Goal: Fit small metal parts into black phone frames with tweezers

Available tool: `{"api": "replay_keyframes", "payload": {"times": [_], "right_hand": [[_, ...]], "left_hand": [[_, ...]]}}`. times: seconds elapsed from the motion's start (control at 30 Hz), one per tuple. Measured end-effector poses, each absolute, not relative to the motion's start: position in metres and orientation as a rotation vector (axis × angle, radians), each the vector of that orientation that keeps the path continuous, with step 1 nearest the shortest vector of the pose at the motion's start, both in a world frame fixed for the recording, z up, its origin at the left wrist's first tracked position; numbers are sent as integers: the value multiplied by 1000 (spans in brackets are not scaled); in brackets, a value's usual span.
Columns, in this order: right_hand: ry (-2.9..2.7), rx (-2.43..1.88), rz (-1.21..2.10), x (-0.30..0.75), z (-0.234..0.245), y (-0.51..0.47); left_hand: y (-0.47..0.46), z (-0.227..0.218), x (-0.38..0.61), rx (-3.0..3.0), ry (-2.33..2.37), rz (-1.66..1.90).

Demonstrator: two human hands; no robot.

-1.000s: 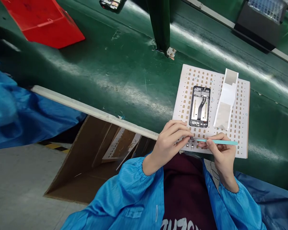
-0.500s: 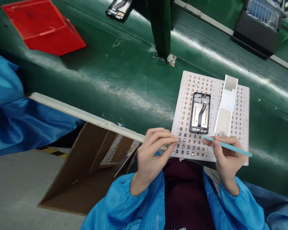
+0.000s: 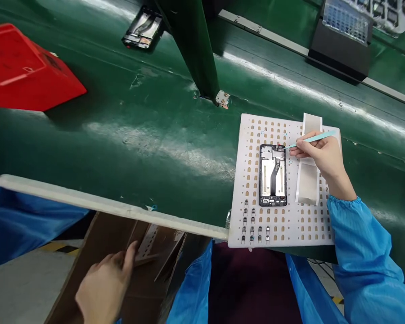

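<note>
My right hand (image 3: 325, 155) grips light blue tweezers (image 3: 315, 138), their tip at the upper right edge of an opened phone body (image 3: 267, 173). The phone lies flat on a white slotted board (image 3: 293, 234), its black ribbon cable showing. Several tiny black parts (image 3: 252, 230) sit in slots at the board's lower left. Partly behind my right hand is a white strip with grey patches (image 3: 308, 183). My left hand (image 3: 103, 285) is low at the left, over a cardboard box (image 3: 138, 297); blur and its angle hide what the fingers do.
A red bin (image 3: 23, 72) stands on the green bench (image 3: 148, 135) at the left. Another opened phone (image 3: 143, 28) lies beside a green post (image 3: 192, 49). A black box with a clear tray (image 3: 340, 45) stands at the back right. A blue sleeve (image 3: 23, 220) shows at far left.
My left hand has left the board's lower left and dropped over the box. My right hand has moved the tweezers from below the phone up to its top right. The view has shifted.
</note>
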State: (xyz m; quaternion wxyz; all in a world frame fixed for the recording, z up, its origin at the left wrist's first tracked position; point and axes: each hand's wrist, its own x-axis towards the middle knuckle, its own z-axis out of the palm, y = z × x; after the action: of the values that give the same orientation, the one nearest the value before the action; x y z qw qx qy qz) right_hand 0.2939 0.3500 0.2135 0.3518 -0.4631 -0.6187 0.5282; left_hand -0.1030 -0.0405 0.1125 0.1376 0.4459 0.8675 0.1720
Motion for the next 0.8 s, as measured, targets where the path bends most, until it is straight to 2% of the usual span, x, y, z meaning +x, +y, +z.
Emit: {"api": "replay_keyframes", "payload": {"times": [0.3, 0.43, 0.53, 0.63, 0.7, 0.8], "right_hand": [[-1460, -1274, 1225, 336, 214, 323], [-1374, -1321, 1139, 369, 213, 316], [-1259, -1295, 1117, 394, 202, 316], [-1135, -1249, 1150, 412, 186, 319], [-1084, -1218, 1171, 419, 177, 319], [-1066, -1176, 1167, 420, 168, 319]], "left_hand": [[-31, 99, -103, 1029, 2654, 192], [-18, 130, -87, 1197, 2903, 442], [10, 166, -59, 1222, 2985, 779], [59, 196, -10, 1488, 2766, 1086], [98, 208, 33, 1650, 2471, 1024], [153, 213, 95, 1766, 2217, 746]]}}
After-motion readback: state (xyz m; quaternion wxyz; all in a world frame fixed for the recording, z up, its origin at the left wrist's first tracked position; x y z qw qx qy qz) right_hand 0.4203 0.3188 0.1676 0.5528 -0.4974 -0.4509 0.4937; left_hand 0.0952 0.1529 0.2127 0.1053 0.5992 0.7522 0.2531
